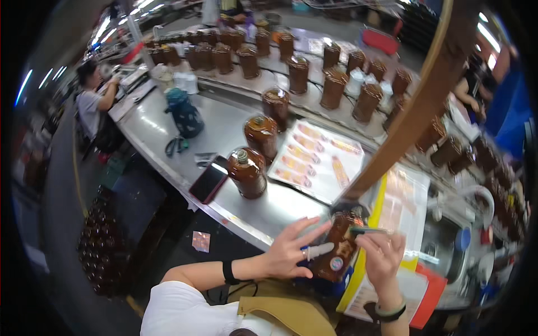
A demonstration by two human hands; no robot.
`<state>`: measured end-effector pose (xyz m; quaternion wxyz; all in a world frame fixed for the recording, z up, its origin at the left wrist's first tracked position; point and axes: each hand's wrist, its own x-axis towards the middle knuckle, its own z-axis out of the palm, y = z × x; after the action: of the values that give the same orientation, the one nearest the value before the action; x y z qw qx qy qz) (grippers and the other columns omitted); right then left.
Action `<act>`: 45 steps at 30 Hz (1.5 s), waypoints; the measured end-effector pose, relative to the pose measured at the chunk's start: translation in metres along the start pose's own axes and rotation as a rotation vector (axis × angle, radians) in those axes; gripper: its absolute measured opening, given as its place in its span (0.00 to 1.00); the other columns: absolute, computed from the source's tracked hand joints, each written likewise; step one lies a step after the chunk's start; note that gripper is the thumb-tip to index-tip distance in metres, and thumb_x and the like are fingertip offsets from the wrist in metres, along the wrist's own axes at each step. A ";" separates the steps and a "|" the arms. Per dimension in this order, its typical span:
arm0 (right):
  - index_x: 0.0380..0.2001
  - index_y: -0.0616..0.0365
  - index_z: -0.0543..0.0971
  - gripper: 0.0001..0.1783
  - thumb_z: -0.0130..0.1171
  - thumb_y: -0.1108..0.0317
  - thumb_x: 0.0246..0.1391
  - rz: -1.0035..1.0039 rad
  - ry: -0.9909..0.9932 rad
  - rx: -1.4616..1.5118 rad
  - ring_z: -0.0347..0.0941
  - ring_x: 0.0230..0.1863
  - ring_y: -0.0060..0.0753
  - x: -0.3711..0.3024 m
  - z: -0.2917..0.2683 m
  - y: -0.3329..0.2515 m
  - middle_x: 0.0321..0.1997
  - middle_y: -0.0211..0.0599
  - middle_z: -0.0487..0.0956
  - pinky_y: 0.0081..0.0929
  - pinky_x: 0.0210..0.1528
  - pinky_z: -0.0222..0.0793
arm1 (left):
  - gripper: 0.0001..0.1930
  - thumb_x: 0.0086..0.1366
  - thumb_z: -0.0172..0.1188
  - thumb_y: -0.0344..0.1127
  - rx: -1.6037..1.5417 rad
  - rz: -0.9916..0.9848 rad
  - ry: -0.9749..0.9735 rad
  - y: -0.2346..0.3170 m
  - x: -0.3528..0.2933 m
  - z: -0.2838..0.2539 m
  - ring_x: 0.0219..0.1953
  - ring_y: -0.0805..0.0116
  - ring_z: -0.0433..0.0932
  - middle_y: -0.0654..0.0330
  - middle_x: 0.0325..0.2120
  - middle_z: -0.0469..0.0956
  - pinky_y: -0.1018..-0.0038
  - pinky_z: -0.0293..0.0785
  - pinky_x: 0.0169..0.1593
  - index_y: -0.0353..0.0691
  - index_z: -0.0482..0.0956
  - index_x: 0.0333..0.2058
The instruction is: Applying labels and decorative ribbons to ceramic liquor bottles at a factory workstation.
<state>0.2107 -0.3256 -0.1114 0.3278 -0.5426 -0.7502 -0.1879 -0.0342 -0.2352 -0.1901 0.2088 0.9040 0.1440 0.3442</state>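
A brown glossy jar lies tilted in front of me, with a star-shaped decal and a small round one on its side. My left hand is beside it, fingers stretched and spread; a whitish cover is on one finger, whose tip reaches the jar's side. Whether it presses on the jar I cannot tell. In my closed right hand is a thin, flat, dark green tool, its end over the jar's upper part. Its exact kind is not clear.
Several brown jars stand on the metal table, beside a white tray of printed decal sheets. A phone, scissors and a dark teal bottle lie or stand leftward. A wooden post rises at right, near a sink.
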 end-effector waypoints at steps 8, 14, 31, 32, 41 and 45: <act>0.40 0.52 0.82 0.14 0.70 0.72 0.47 0.057 -0.367 0.202 0.72 0.35 0.38 0.018 0.004 -0.027 0.35 0.30 0.79 0.37 0.42 0.65 | 0.43 0.75 0.30 0.67 -0.201 -0.218 0.289 -0.003 0.005 0.004 0.69 0.41 0.59 0.41 0.68 0.63 0.51 0.54 0.71 0.31 0.73 0.62; 0.41 0.52 0.82 0.12 0.64 0.72 0.50 -0.067 -0.212 -0.133 0.71 0.36 0.35 0.035 0.008 0.014 0.37 0.28 0.80 0.36 0.42 0.62 | 0.43 0.76 0.29 0.67 -0.226 -0.233 0.337 -0.001 0.012 0.004 0.69 0.42 0.60 0.42 0.67 0.64 0.51 0.55 0.71 0.30 0.73 0.61; 0.47 0.63 0.74 0.14 0.57 0.64 0.66 0.775 0.310 0.146 0.72 0.44 0.28 -0.025 -0.072 0.130 0.42 0.42 0.78 0.27 0.51 0.67 | 0.51 0.72 0.24 0.75 -0.353 -0.400 0.261 0.014 0.015 0.021 0.71 0.52 0.60 0.45 0.69 0.61 0.58 0.52 0.74 0.29 0.69 0.64; 0.41 0.61 0.73 0.18 0.64 0.58 0.61 0.781 0.311 0.109 0.70 0.40 0.25 -0.034 -0.076 0.135 0.38 0.41 0.76 0.27 0.48 0.68 | 0.51 0.72 0.24 0.75 -0.405 -0.404 0.262 0.014 0.015 0.023 0.72 0.52 0.60 0.45 0.70 0.61 0.58 0.53 0.74 0.30 0.69 0.64; 0.54 0.54 0.78 0.20 0.54 0.76 0.57 0.605 -0.410 -0.271 0.73 0.57 0.54 -0.125 0.017 0.209 0.56 0.46 0.78 0.48 0.55 0.72 | 0.50 0.72 0.24 0.74 -0.398 -0.392 0.235 0.020 0.022 0.023 0.72 0.52 0.60 0.45 0.69 0.61 0.57 0.56 0.73 0.30 0.70 0.64; 0.60 0.52 0.74 0.28 0.51 0.78 0.54 0.536 -0.510 -0.374 0.72 0.60 0.52 -0.141 0.029 0.232 0.67 0.41 0.74 0.51 0.55 0.72 | 0.50 0.73 0.23 0.72 -0.361 -0.401 0.235 0.021 0.017 0.024 0.70 0.49 0.62 0.43 0.68 0.62 0.56 0.54 0.72 0.28 0.70 0.63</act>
<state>0.4477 -0.3258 -0.2477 0.0644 -0.7980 -0.5927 -0.0884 -0.0033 -0.2535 -0.1870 0.4118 0.7598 0.2794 0.4184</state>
